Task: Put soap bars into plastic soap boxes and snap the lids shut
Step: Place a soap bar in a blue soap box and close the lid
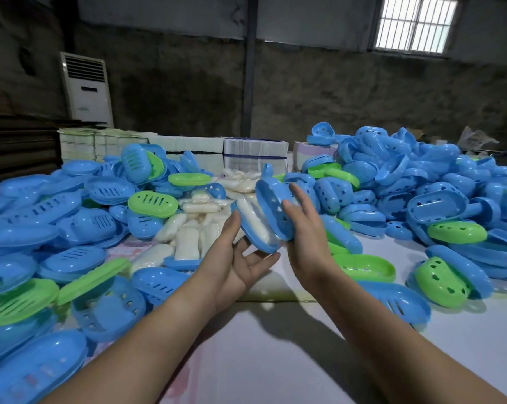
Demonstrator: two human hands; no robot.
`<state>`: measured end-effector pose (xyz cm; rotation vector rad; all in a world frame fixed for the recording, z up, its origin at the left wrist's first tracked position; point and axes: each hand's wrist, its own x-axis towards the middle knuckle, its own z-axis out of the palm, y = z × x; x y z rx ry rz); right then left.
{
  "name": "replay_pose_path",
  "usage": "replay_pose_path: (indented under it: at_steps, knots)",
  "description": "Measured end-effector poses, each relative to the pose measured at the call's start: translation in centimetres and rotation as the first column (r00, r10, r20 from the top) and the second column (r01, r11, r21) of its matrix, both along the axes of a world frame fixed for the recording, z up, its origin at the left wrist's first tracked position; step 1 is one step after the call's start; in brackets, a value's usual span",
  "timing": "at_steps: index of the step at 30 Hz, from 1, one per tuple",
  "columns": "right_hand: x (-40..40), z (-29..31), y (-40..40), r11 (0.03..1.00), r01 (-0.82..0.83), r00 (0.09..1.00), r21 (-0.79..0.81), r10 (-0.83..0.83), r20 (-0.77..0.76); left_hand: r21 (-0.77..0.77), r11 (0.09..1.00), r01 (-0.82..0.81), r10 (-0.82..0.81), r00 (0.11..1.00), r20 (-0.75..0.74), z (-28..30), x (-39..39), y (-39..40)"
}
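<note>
Forearms were stretched over the white table [275,360]. A blue oval plastic soap box [263,228] holding a white wrapped soap bar [253,218] was cradled on the left hand [240,266], fingers loosely apart beneath it. Its perforated blue lid [275,205], tilted half-open, was pressed by the straight fingers of the right hand [307,234]. Heaps of blue and green boxes [438,182] and loose soap bars [194,228] were piled beyond.

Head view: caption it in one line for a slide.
Two hands, left hand and right hand, close a blue soap box over a white soap bar.
</note>
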<state>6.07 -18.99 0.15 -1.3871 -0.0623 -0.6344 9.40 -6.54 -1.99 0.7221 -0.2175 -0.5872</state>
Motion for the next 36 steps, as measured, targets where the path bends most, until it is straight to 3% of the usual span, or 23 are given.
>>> replay_pose_path:
  at_steps: [7,12,36]
  knots:
    - [-0.8,-0.9,0.2,0.979,-0.024,0.999,-0.203,0.03,0.026,0.009,1.0,-0.018,0.016,0.987,0.16,-0.5,0.2,0.1]
    - [-1.0,-1.1,0.3,0.964,-0.013,1.0,-0.265,0.016,0.009,-0.005,1.0,-0.029,0.03,0.985,0.172,-0.5,0.2,0.2]
    - [-0.6,-1.4,0.2,0.979,-0.051,0.999,-0.196,0.051,-0.009,-0.021,0.997,-0.075,0.077,0.985,0.153,0.1,-0.1,0.4]
